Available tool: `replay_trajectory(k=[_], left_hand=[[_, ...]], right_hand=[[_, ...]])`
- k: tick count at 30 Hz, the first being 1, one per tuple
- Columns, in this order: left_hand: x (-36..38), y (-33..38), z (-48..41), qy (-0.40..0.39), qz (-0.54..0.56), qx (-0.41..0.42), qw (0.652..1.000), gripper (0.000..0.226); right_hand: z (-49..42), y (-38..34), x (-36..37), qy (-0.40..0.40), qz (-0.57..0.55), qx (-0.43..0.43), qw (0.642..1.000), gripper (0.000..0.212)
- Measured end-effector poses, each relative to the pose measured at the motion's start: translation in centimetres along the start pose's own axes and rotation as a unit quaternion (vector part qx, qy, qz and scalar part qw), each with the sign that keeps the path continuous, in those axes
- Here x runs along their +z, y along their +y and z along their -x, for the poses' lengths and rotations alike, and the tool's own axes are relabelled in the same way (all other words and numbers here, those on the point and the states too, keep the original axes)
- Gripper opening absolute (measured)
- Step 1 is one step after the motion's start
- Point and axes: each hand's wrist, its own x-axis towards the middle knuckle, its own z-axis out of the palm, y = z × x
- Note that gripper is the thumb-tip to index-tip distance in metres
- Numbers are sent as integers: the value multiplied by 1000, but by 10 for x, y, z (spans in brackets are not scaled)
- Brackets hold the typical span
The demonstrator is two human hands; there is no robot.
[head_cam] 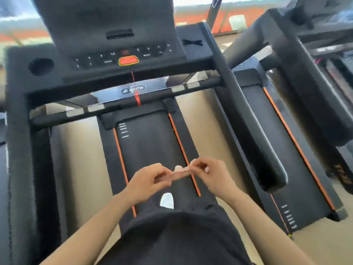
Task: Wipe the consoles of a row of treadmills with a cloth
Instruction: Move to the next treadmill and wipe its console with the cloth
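Both hands up in front of the body, well short of the console (122, 54) and nowhere touching it. The cloth (181, 170) is a small pale pink piece, pulled into a narrow strip btwn the two hands, w/ a little tuft sticking up near its middle. It's blurry, so the fabric detail is hard to read.

The left hand (150, 180) has its fingers curled in and pinches the strip's left end. The right hand (212, 175) is curled too, thumb and fingertips pinching the other end. The hands are close together, w/ the cloth bridging the gap.

All this hangs over the treadmill belt (150, 146), on the person's side of the console. A white shoe tip (167, 200) shows on the belt under the hands.

On the console, the red stop button (128, 60) sits at the front centre edge, w/ rows of small keys either side of it. A red safety cord (136, 92) drops from below the button and crosses the crossbar (124, 106) in front of the console. There's a round cup holder (41, 66) at the console's left end. A second treadmill (277, 131) stands to the console's right, its deck edged in orange.
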Motion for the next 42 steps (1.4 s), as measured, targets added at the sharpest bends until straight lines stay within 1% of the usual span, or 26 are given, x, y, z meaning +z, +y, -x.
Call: replay_trajectory(k=[2,4,8,10,13,15,16,18,20,23,25,28,31,34,37,40,42], left_hand=[[-14,-3,-8,46,-1,-15,999,25],[-26,-9,-14,98,11,-48,994,26],[-48,-20,-26,219,3,-112,969,25],[-64,-23,-37,274,26,-143,951,23],[-93,-27,-59,344,61,-172,921,21],[-114,-26,-67,382,79,-195,900,11],[-128,-25,-72,407,82,-208,886,9],[-155,-22,-80,458,75,-236,854,10],[-185,-21,-92,497,69,-247,829,7],[-227,-22,-105,543,46,-254,799,7],[-256,-23,-111,560,17,-254,789,13],[-308,-33,-126,579,1,-237,780,10],[-357,-46,-140,578,-12,-212,788,18],[-403,-56,-151,563,-31,-212,798,13],[-444,-70,-163,553,-35,-198,809,12],[-478,-88,-177,553,5,-169,816,7],[-494,-96,-187,567,34,-152,809,14]], right_hand=[[-37,-19,-12,-29,9,-21,999,7],[-73,-36,-21,-50,3,-32,998,7],[-146,-71,-27,-82,-29,-67,994,7],[-184,-89,-24,-113,-45,-93,988,11],[-240,-113,-21,-175,-100,-120,972,13],[-269,-129,-18,-203,-118,-145,961,20],[-284,-140,-18,-215,-119,-160,956,25],[-313,-166,-16,-230,-109,-199,946,30],[-344,-196,-15,-237,-81,-255,934,34],[-381,-236,-10,-224,-34,-320,920,41],[-401,-257,-7,-211,-7,-352,912,42],[-431,-286,0,-182,24,-403,897,35],[-457,-310,10,-128,60,-444,885,33],[-474,-337,20,-83,95,-469,874,32],[-495,-371,30,-32,150,-495,855,30],[-511,-402,40,35,183,-522,832,31],[-518,-419,51,73,188,-535,820,33]])
